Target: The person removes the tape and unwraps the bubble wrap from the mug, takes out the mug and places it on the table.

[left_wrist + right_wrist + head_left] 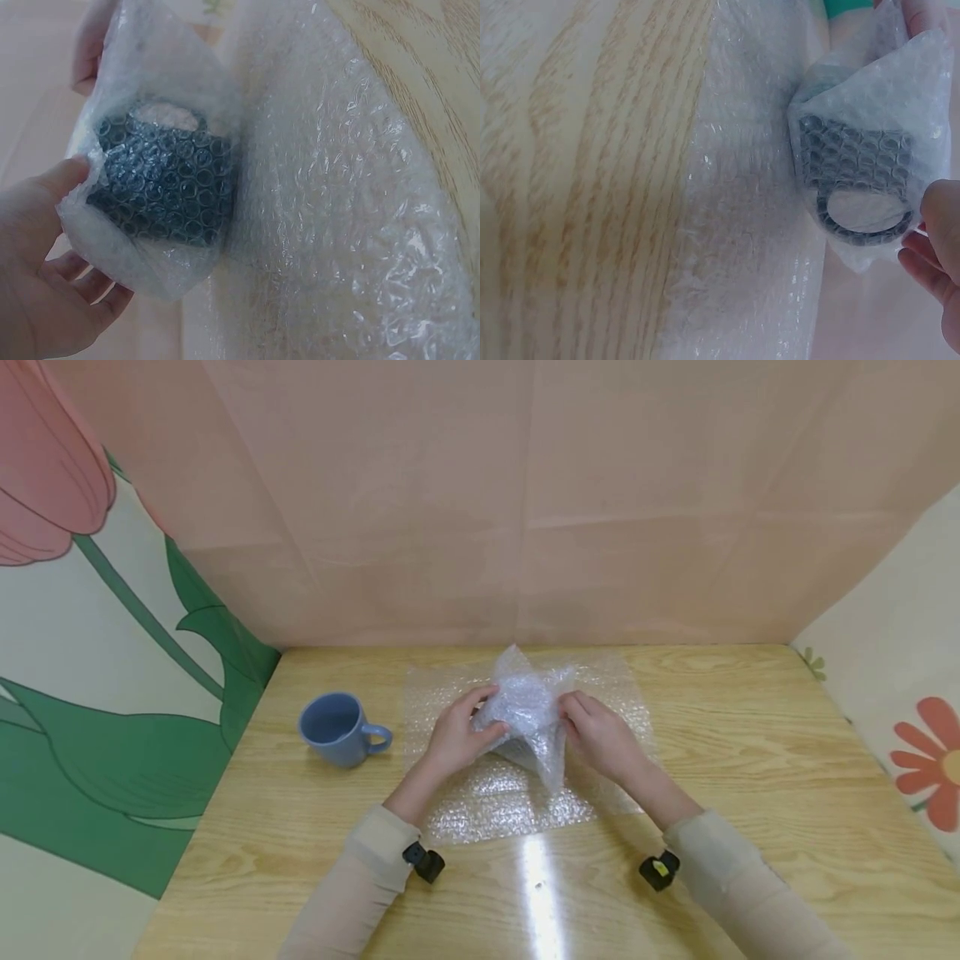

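Observation:
A mug (pixel 855 154) wrapped in bubble wrap (pixel 525 697) stands between both hands; its dark body and looped handle show through the plastic in the right wrist view. My left hand (pixel 457 735) grips the bundle's left side, with the thumb (pixel 64 180) on the near edge of the wrap. On the other side, my right hand (pixel 603 739) pinches the wrap between thumb and fingertips, close to the mug's handle. Loose corners of the wrap stick up at the top and hang down in front.
Beneath the bundle, a flat sheet of bubble wrap (pixel 480 806) lies on the wooden table (pixel 750 760). An unwrapped blue mug (pixel 341 731) stands left of the sheet, its handle pointing right. A pink covering (pixel 525 527) rises behind the table's back edge.

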Demonstrator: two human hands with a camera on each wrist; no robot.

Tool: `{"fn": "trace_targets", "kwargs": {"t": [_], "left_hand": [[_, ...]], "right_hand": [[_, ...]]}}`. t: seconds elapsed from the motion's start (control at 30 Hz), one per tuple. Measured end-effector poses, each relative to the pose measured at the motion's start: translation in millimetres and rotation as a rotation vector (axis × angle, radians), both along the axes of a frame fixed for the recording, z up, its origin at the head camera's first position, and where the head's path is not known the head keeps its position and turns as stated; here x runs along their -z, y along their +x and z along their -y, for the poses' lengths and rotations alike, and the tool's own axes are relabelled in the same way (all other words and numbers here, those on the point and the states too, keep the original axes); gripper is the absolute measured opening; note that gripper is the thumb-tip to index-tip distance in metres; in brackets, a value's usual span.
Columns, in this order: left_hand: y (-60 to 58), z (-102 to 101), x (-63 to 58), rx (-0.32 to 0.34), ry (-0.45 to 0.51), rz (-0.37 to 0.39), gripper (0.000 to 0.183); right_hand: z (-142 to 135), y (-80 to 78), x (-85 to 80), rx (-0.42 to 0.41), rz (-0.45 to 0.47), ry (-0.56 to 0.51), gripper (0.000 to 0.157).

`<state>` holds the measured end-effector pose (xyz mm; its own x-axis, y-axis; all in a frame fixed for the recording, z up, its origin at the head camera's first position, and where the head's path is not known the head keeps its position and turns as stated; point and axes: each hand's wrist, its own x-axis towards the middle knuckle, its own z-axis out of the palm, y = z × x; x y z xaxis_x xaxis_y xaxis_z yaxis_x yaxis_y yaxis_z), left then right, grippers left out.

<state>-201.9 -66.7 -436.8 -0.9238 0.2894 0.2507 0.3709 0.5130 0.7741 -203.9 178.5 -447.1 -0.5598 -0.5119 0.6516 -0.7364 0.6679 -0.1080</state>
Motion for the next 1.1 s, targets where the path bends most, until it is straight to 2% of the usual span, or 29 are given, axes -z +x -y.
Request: {"fn": "trace_targets", "kwargs": {"t": [0.5, 0.83, 1.1], "left_hand": [[-2.5, -0.5, 1.5, -0.002, -0.008, -0.008, 0.057], [-2.3, -0.9, 1.3, -0.003, -0.006, 0.007, 0.057], [-3.2, 1.0, 3.0, 0.016, -0.014, 0.008, 0.057]], "right_hand": [[0.0, -2.0, -0.3, 0.016, -0.035, 0.033, 0.015], [-0.2, -3.3, 0.1, 0.008, -0.041, 0.038, 0.018], [-2.3, -4.6, -10.3, 0.017, 0.047, 0.045, 0.015]]}}
